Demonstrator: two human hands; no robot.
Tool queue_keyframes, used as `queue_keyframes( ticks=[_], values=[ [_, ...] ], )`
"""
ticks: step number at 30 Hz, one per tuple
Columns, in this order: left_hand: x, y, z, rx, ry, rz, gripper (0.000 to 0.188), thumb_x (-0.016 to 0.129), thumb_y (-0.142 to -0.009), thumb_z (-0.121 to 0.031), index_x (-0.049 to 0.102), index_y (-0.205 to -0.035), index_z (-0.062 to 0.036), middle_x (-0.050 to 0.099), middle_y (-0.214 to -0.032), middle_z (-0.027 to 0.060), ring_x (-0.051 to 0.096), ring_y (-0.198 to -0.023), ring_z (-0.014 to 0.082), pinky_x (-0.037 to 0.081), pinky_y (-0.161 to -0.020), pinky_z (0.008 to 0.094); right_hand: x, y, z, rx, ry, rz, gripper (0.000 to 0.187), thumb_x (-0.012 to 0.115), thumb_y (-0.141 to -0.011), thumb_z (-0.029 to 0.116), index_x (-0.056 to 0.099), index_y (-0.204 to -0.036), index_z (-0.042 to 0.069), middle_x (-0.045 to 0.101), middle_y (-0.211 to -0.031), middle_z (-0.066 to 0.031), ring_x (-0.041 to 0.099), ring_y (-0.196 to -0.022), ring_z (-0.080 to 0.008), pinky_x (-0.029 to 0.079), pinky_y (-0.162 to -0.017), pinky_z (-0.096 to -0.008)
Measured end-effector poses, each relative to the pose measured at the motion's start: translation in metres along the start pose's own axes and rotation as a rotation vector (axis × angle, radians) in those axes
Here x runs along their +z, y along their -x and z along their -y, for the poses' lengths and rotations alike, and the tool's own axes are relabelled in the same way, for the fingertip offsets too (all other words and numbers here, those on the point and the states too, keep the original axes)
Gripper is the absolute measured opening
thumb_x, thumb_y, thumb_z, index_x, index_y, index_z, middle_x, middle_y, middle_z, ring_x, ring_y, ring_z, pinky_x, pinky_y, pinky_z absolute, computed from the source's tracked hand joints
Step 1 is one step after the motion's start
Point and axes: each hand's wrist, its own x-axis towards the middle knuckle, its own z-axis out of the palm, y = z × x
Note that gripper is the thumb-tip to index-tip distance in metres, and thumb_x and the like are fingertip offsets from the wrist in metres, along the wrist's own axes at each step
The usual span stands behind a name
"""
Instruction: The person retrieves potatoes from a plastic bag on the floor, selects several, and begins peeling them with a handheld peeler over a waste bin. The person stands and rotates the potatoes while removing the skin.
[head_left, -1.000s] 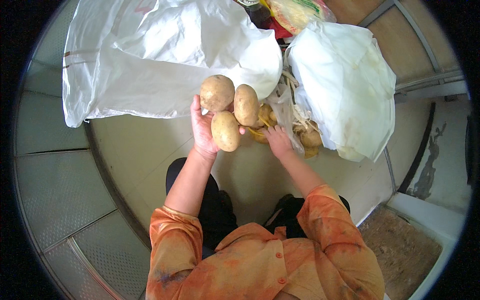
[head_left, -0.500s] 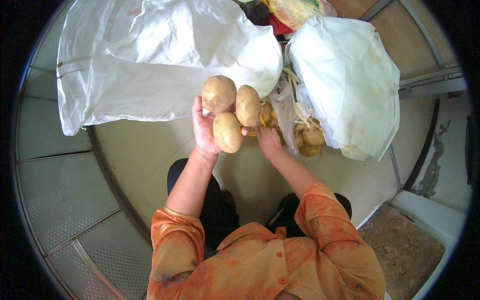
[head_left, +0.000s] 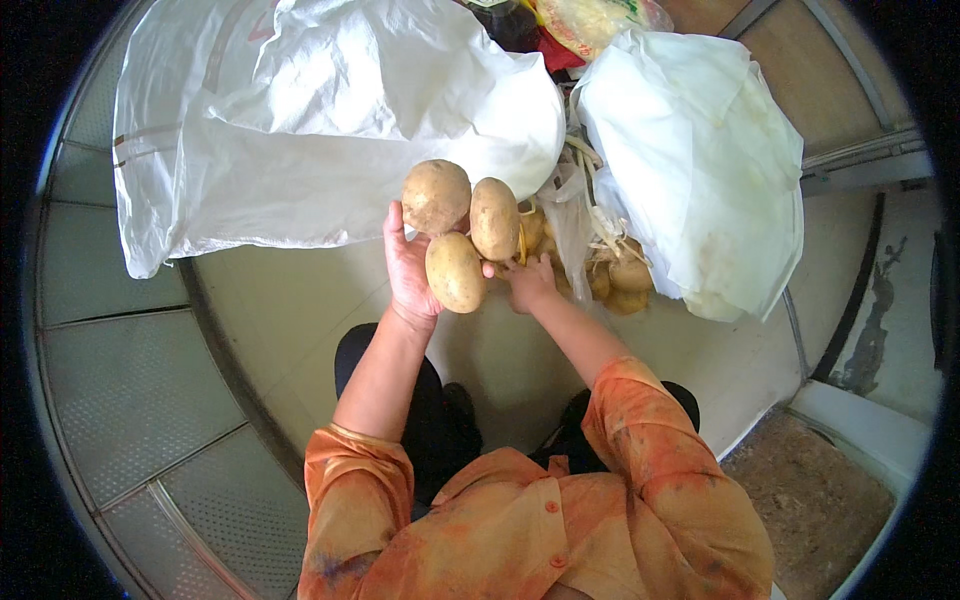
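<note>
My left hand (head_left: pixel 410 270) is wrapped under three potatoes: a rounder one (head_left: pixel 436 197) on top, a long one (head_left: pixel 495 219) on the right and an oval one (head_left: pixel 455 273) in front. Just to the right, my right hand (head_left: pixel 528 283) reaches in low with fingers curled beside a thin yellow strip (head_left: pixel 522 244). Whatever lies between its fingers is hidden. More potatoes (head_left: pixel 629 276) sit beyond and to the right of that hand, partly covered by a clear plastic bag (head_left: pixel 572 228) and among garlic bulbs with dry stalks (head_left: pixel 606 226).
A big white woven sack (head_left: pixel 330 170) spreads across the far left, over the tiled floor (head_left: pixel 290 310). At the right stands a bulging white bag (head_left: pixel 690 180). Perforated metal panels (head_left: pixel 130 360) curve along the left. A brown mat (head_left: pixel 800 500) lies at lower right.
My left hand, still holding the three potatoes, has dropped slightly toward me. My right hand has shifted a little nearer and left, its fingers more curled.
</note>
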Motion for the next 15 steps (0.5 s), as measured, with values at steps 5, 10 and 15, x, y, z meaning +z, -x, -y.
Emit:
queue_keyframes(
  ticks=[5,10,15],
  values=[
    [0.005,-0.003,0.006,-0.001,-0.054,-0.062,0.080,0.054,-0.078,-0.070,0.044,-0.132,-0.0119,0.052,-0.125,0.0143,0.056,-0.105,0.0383,0.055,-0.063,0.0568,0.018,0.011,-0.018,-0.080,-0.133,-0.184,0.039,0.059,-0.080,0.013,0.063,-0.118,0.018,0.053,-0.131,-0.0001,0.052,-0.114,-0.0231,0.033,-0.103,-0.0466],
    [0.012,-0.004,0.008,0.001,-0.042,-0.061,0.079,0.054,-0.078,-0.070,0.044,-0.133,-0.0133,0.052,-0.126,0.0145,0.056,-0.106,0.0381,0.055,-0.061,0.0561,0.032,0.004,-0.028,-0.045,-0.281,-0.431,0.022,0.051,-0.087,0.014,0.067,-0.101,0.012,0.059,-0.121,-0.0096,0.059,-0.103,-0.0306,0.047,-0.086,-0.0427],
    [0.008,-0.007,0.009,0.007,-0.054,-0.039,0.079,0.055,-0.078,-0.069,0.043,-0.133,-0.0133,0.052,-0.125,0.0153,0.055,-0.107,0.0385,0.055,-0.062,0.0579,-0.003,0.003,-0.036,0.117,-0.681,-0.448,0.017,0.056,-0.087,0.013,0.065,-0.099,0.005,0.064,-0.103,-0.0188,0.061,-0.093,-0.0374,0.049,-0.080,-0.0444]
  ],
)
